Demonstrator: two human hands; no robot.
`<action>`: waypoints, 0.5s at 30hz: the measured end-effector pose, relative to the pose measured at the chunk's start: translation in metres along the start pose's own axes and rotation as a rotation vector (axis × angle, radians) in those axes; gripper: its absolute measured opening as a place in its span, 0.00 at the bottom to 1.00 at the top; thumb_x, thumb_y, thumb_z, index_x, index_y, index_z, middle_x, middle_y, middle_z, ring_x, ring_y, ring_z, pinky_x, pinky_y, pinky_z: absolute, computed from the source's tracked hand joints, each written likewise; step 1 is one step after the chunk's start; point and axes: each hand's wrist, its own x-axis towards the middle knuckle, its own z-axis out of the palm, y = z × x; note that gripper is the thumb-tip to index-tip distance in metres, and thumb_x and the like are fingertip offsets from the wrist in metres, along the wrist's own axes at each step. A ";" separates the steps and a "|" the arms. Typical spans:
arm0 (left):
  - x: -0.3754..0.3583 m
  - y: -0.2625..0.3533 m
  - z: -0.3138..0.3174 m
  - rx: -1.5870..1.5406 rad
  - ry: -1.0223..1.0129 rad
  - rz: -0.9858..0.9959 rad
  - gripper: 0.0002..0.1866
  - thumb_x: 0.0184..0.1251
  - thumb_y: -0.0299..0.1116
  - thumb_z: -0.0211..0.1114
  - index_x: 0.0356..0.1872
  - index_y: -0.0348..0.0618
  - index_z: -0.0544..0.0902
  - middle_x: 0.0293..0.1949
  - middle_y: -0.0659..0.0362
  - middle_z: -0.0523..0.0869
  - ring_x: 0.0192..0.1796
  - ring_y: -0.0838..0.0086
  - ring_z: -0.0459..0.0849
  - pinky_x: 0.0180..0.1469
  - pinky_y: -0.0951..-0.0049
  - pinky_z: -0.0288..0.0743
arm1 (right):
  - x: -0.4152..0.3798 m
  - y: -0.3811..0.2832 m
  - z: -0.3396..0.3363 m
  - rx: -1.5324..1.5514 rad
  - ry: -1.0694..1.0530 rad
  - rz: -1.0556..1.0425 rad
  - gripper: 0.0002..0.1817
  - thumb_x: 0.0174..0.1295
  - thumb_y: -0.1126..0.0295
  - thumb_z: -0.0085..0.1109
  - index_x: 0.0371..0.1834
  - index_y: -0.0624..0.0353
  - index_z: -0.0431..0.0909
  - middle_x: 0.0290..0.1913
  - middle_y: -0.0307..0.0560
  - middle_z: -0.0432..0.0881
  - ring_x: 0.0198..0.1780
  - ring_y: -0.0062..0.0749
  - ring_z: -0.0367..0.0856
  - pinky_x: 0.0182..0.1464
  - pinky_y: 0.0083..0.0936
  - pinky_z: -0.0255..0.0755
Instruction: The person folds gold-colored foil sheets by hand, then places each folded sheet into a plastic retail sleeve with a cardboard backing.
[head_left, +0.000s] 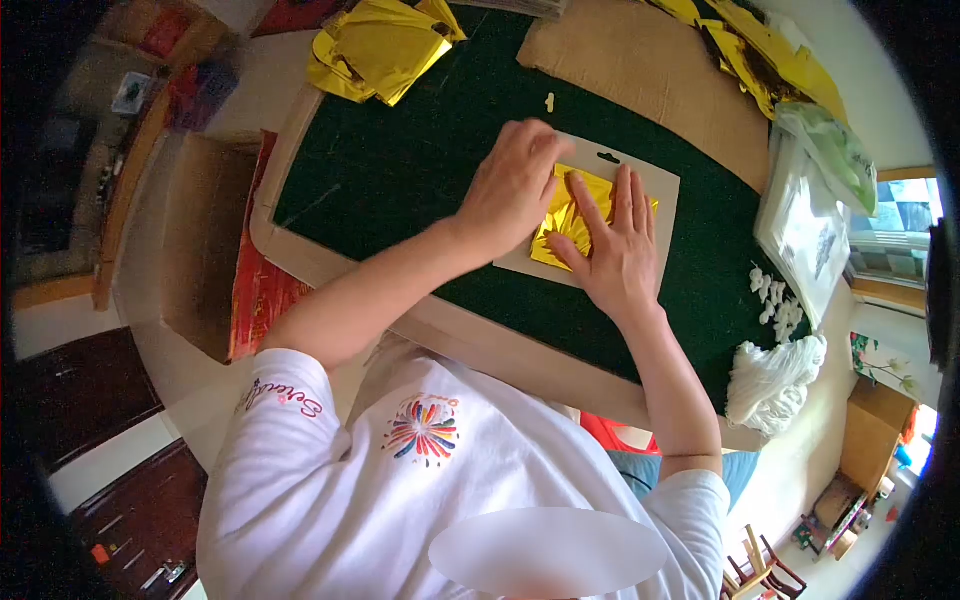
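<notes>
A square of gold foil lies on a grey-beige card with a hanging slot at its far edge, on the dark green table covering. My right hand rests on the foil with its fingers spread flat. At the foil's left side, my left hand is bent with its fingers curled over the card's far left part. Whether those fingers pinch the foil or anything else is hidden.
More gold foil lies at the far left of the table, and a crumpled heap at the far right. Brown cardboard lies beyond the card. Clear plastic bags and white string are at the right. An open box stands left.
</notes>
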 end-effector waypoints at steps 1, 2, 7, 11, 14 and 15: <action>-0.006 0.007 -0.005 -0.020 -0.007 0.020 0.25 0.56 0.21 0.68 0.56 0.44 0.71 0.42 0.53 0.79 0.47 0.58 0.79 0.54 0.61 0.76 | 0.000 0.000 -0.001 0.009 0.012 -0.007 0.35 0.67 0.37 0.45 0.76 0.34 0.60 0.76 0.67 0.53 0.78 0.58 0.47 0.76 0.49 0.46; -0.012 0.011 -0.010 -0.042 -0.015 0.040 0.20 0.56 0.21 0.67 0.49 0.43 0.73 0.37 0.53 0.79 0.45 0.57 0.78 0.52 0.59 0.75 | -0.001 0.000 -0.001 0.018 0.022 -0.014 0.35 0.67 0.37 0.46 0.76 0.34 0.60 0.76 0.67 0.52 0.78 0.58 0.47 0.76 0.49 0.46; -0.035 0.011 -0.029 -0.522 -0.302 -0.612 0.14 0.67 0.23 0.62 0.50 0.41 0.72 0.41 0.51 0.86 0.44 0.60 0.87 0.48 0.67 0.81 | 0.000 -0.001 -0.004 0.011 -0.007 0.005 0.35 0.67 0.38 0.47 0.76 0.33 0.59 0.76 0.67 0.52 0.78 0.58 0.47 0.76 0.49 0.46; -0.054 0.008 -0.026 -0.802 -0.264 -0.658 0.17 0.71 0.26 0.59 0.57 0.40 0.67 0.45 0.45 0.86 0.44 0.62 0.89 0.48 0.69 0.82 | 0.001 -0.001 -0.003 0.007 -0.008 0.005 0.35 0.67 0.38 0.47 0.76 0.33 0.58 0.76 0.67 0.52 0.78 0.58 0.48 0.76 0.49 0.46; -0.052 0.010 -0.027 -0.878 -0.297 -0.706 0.19 0.71 0.27 0.59 0.59 0.39 0.65 0.46 0.44 0.86 0.47 0.63 0.88 0.51 0.67 0.81 | 0.000 0.000 -0.002 0.016 0.001 0.000 0.35 0.67 0.39 0.47 0.76 0.34 0.58 0.76 0.67 0.53 0.78 0.58 0.48 0.76 0.49 0.46; -0.049 0.011 -0.028 -0.885 -0.323 -0.751 0.20 0.72 0.27 0.59 0.59 0.39 0.64 0.46 0.44 0.86 0.48 0.63 0.88 0.53 0.67 0.80 | 0.001 -0.001 -0.002 0.016 0.003 -0.003 0.35 0.67 0.39 0.47 0.76 0.34 0.58 0.76 0.67 0.53 0.78 0.58 0.48 0.76 0.49 0.46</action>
